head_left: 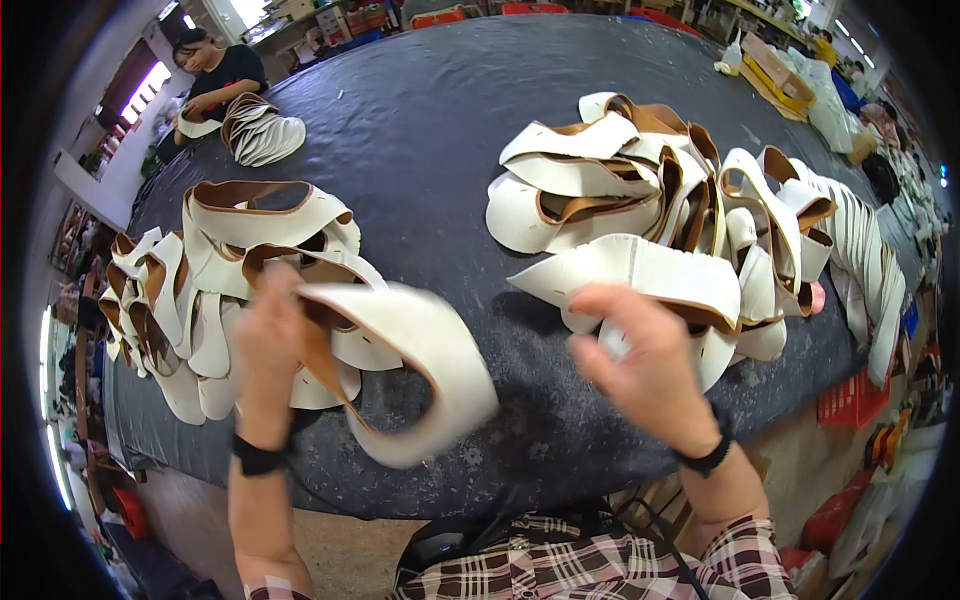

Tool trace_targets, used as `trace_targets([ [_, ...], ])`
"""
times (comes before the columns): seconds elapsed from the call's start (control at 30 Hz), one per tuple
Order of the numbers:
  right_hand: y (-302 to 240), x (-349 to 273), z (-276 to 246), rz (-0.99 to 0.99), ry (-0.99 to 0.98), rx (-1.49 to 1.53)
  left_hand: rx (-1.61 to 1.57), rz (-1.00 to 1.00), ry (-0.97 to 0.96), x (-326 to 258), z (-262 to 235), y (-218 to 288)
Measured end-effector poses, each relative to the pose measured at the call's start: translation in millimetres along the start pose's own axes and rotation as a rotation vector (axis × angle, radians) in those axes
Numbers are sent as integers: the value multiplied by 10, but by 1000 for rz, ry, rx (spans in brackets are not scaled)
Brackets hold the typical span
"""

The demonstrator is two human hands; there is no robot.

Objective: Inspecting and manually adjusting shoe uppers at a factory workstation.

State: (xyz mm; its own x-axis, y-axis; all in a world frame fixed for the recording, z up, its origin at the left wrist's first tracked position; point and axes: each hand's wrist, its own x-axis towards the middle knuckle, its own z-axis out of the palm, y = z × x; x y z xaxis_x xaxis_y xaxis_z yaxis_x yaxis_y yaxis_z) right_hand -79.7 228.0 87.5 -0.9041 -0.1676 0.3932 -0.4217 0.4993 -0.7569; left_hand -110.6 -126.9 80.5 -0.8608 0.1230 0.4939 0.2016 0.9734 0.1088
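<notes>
My left hand (266,345), blurred by motion, is closed on a white shoe upper (452,350) with a brown lining. This piece forms an open loop that hangs over the table's near part, also smeared. Just behind that hand lies a heap of similar white uppers (205,265). My right hand (648,365) has its thumb and fingers apart, beside the near edge of a second, taller heap of uppers (575,180). A pointed white upper (650,268) lies on that heap's near side, right behind my right fingers.
The dark-covered table (420,150) carries both heaps. A row of stacked white uppers (860,235) runs along its right edge. At the far left, a co-worker (225,75) handles a piece beside a smaller stack (262,132). A yellow-brown carton (778,78) stands far right; a red crate (853,398) is below the edge.
</notes>
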Motion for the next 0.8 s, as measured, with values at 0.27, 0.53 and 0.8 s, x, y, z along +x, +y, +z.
trace_targets([
  [0.27, 689, -155, -752, 18, 196, -962, 174, -15, 345, 74, 10, 128],
  [0.53, 925, -330, -770, -288, 214, -817, -628, 482, -58, 170, 589, 2549],
  [0.8, 408, -278, -946, -539, 572, -320, -873, 219, -35, 40, 345, 2934],
])
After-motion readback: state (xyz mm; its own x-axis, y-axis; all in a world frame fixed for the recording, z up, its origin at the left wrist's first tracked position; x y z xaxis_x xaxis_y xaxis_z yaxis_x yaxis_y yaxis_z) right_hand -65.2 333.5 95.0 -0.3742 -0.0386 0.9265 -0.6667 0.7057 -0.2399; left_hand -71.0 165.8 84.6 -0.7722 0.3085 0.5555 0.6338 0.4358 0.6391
